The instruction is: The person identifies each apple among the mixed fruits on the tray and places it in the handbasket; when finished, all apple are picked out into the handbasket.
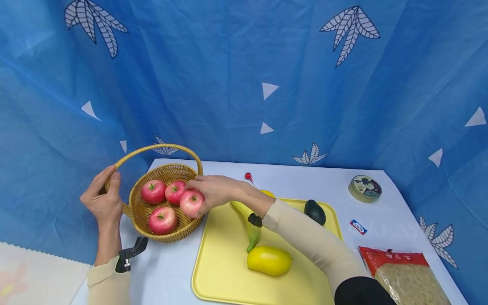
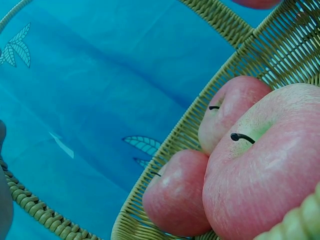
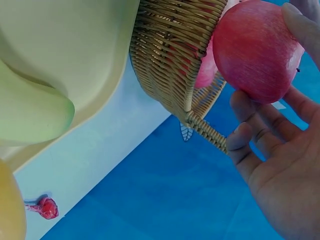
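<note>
My left hand [image 1: 103, 199] grips the handle [image 1: 164, 146] of a wicker basket [image 1: 169, 171] at the left of the table. Inside the basket lie three red-pink apples: one apple [image 1: 153, 191] at the left, another [image 1: 174, 192] behind, and one [image 1: 163, 220] in front. At the basket's right side, my right hand [image 1: 219, 190] holds a fourth apple [image 1: 192, 203] over the rim. Seen from the right wrist, thumb and fingers are around this apple [image 3: 257, 50]. Apples [image 2: 270, 165] and wickerwork fill the right of the left wrist view.
Beside the basket, a yellow tray [image 1: 221, 279] bears a banana [image 1: 251, 231], a yellow mango-like fruit [image 1: 269, 260] and a dark green avocado [image 1: 314, 212]. A red lollipop [image 1: 248, 176] lies behind it. Rightward are a round tin [image 1: 365, 189], a small wrapped candy [image 1: 358, 227] and a red-topped bag [image 1: 408, 275].
</note>
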`<state>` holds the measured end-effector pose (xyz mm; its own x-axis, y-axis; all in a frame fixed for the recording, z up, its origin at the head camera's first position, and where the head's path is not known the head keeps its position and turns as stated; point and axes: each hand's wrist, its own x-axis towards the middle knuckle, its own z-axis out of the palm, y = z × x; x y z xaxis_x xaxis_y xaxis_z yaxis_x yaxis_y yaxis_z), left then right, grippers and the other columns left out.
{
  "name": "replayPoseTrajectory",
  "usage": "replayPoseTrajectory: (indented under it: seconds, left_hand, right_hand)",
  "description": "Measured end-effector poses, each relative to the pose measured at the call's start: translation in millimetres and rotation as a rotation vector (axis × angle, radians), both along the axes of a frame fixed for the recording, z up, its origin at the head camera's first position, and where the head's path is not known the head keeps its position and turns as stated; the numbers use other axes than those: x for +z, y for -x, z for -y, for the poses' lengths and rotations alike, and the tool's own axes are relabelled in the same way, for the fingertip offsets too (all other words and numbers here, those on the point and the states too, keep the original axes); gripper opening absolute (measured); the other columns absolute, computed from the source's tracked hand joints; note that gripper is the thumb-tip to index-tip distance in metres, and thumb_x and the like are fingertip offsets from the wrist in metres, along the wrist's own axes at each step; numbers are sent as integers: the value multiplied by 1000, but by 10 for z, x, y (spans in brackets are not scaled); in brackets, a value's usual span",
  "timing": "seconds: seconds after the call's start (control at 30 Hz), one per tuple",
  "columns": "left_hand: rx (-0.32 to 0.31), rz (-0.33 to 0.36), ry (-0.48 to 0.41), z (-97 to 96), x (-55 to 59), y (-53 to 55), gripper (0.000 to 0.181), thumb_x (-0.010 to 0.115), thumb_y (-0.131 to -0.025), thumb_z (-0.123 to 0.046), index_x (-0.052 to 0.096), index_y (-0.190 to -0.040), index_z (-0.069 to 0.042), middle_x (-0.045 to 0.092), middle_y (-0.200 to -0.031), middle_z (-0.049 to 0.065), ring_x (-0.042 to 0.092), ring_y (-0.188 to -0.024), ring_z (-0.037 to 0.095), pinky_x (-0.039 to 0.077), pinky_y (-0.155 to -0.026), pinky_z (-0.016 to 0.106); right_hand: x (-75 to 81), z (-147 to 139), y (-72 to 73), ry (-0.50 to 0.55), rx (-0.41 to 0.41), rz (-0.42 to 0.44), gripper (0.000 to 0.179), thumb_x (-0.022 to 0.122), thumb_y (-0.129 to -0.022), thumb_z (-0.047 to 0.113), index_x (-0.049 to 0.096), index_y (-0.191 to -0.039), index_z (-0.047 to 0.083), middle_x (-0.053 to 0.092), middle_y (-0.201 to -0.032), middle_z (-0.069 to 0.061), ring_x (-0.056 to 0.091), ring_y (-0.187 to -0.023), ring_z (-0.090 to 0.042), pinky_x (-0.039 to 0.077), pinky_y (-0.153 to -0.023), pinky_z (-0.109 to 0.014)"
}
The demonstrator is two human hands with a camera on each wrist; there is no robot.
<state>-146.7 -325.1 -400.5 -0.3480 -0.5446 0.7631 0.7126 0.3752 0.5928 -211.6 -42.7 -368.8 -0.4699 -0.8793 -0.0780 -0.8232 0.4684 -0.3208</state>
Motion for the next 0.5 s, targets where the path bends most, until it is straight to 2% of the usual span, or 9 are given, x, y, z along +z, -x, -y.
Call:
replayPoseTrajectory:
  seconds: [0.5]
  left_hand:
    - [12,9,-7,-24,30,-5,17,75,-86,4,75,-101,12,77,-102,14,71,-89,10,53,-79,16]
  right_hand:
    - [-21,187,143,-72,8,50,76,78,-82,51,47,-145,24,52,-134,4,50,-118,-10,46,-100,-26]
